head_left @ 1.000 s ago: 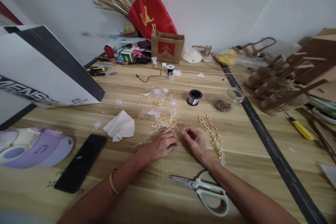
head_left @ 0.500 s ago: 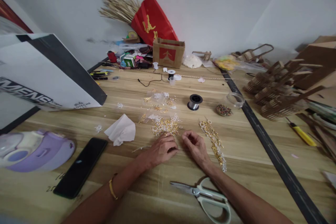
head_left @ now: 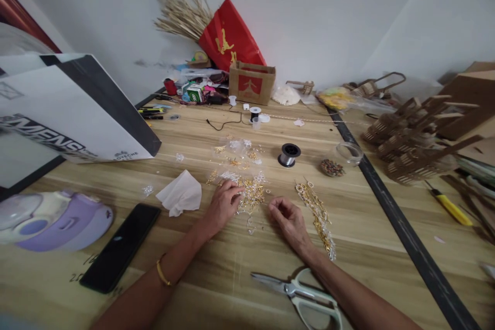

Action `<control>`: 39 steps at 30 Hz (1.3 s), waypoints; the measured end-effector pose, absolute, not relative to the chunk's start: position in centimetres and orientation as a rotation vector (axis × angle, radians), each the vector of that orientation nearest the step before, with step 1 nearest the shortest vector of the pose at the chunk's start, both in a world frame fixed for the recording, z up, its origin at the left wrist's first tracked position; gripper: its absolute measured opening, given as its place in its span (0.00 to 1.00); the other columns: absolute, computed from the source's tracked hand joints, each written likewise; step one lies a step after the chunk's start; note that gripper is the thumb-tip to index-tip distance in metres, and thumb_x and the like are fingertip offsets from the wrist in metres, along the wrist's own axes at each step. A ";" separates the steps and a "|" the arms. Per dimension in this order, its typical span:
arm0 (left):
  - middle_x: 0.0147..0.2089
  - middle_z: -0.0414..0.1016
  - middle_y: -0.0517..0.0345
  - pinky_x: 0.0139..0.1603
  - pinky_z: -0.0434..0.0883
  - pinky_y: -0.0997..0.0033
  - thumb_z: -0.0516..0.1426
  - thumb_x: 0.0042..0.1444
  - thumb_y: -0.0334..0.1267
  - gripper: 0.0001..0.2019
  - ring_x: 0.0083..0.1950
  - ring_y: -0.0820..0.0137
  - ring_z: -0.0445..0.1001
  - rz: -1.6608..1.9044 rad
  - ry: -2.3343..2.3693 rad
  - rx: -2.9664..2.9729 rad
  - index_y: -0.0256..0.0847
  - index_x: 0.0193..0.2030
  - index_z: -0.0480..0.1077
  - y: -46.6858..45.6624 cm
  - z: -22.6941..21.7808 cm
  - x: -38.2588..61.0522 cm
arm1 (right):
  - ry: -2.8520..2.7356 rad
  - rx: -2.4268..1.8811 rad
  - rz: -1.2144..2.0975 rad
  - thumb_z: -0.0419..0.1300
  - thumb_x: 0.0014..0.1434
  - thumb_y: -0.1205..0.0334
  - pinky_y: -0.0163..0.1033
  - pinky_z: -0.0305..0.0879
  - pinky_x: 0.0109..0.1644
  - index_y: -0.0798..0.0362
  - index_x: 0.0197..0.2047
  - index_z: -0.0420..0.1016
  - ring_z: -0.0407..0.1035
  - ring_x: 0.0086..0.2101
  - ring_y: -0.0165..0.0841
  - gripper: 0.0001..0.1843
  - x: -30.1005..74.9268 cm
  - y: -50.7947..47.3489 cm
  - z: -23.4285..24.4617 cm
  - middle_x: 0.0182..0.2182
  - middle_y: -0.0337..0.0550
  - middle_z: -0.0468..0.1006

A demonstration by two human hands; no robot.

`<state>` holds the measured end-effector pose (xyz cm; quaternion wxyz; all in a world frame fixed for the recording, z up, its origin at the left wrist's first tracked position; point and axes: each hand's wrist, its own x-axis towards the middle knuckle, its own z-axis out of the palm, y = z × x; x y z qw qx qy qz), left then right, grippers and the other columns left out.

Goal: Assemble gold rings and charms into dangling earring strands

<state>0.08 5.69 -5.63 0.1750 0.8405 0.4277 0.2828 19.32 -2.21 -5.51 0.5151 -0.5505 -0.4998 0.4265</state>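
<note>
My left hand [head_left: 225, 203] rests on the near edge of a pile of small gold and silver jewellery parts [head_left: 251, 191] on the wooden table [head_left: 216, 273], its fingers curled into the pile. My right hand [head_left: 288, 219] lies just right of that pile, fingers pinched together on something too small to name. A row of gold chain pieces [head_left: 319, 216] runs along the right side of my right hand. White-handled scissors [head_left: 301, 294] lie near my right forearm.
A crumpled tissue [head_left: 180, 193], a black phone [head_left: 121, 246] and a purple and white device [head_left: 50, 219] lie to the left. A wire spool [head_left: 288, 154], a bead dish [head_left: 331, 167], a white and black bag [head_left: 73, 113], wooden baskets [head_left: 417, 139] and a yellow-handled knife [head_left: 450, 206] stand around.
My left hand has moved up and to the left, into the pile of gold parts. My right hand has stayed in place, still pinched.
</note>
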 end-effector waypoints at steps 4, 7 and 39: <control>0.39 0.68 0.53 0.48 0.66 0.62 0.56 0.52 0.30 0.10 0.44 0.65 0.66 0.744 1.193 2.419 0.40 0.41 0.75 5.6 -5.4 0.1 | -1.187 -1.313 1.038 0.59 0.53 0.50 0.33 0.55 0.25 0.55 0.27 0.66 0.57 0.22 0.28 0.15 19.4 -2.2 -5.6 0.21 0.36 0.63; 0.38 0.67 0.53 0.48 0.65 0.62 0.57 0.52 0.29 0.09 0.44 0.65 0.66 0.738 1.143 2.441 0.41 0.38 0.76 5.3 -5.1 0.2 | -1.191 -1.318 1.024 0.59 0.53 0.50 0.33 0.54 0.25 0.55 0.27 0.66 0.57 0.22 0.28 0.15 19.4 -2.2 -5.6 0.20 0.36 0.63; 0.42 0.65 0.52 0.52 0.64 0.60 0.59 0.49 0.28 0.10 0.48 0.64 0.63 0.811 1.138 2.422 0.41 0.39 0.76 5.4 -5.6 0.5 | -1.181 -1.322 1.057 0.59 0.53 0.50 0.32 0.54 0.25 0.55 0.28 0.67 0.57 0.23 0.28 0.15 19.3 -2.3 -5.5 0.21 0.36 0.63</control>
